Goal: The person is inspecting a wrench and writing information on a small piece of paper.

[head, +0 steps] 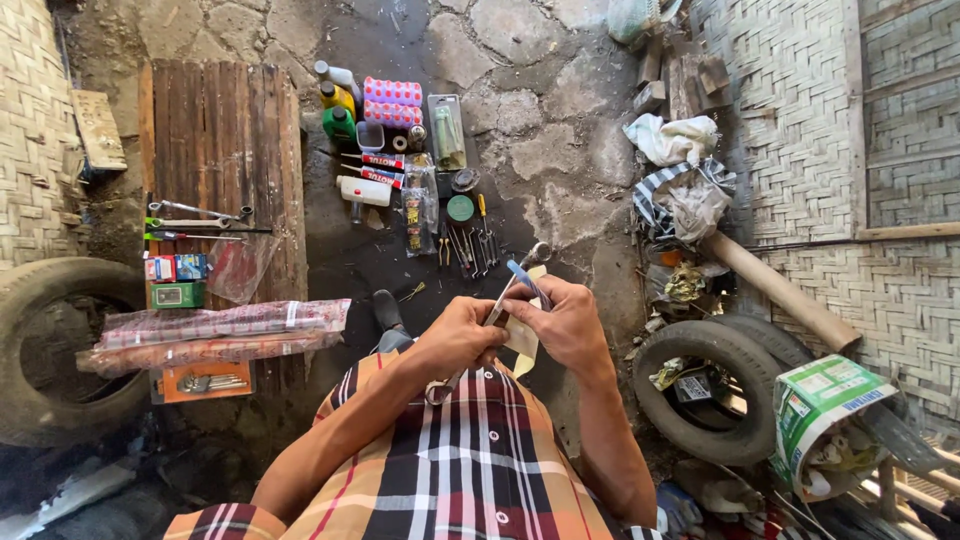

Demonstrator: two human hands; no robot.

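The thin shiny metal scissors (497, 312) look smooth; the brown slatted wooden board (222, 140) is rough and matt.

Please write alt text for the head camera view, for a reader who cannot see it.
Seen from above, a person's left hand and right hand hold a slim metal tool with a blue piece over a stained stone floor. Small bottles and hand tools lie ahead, a worn wooden board sits left, and a black rubber tyre lies right.
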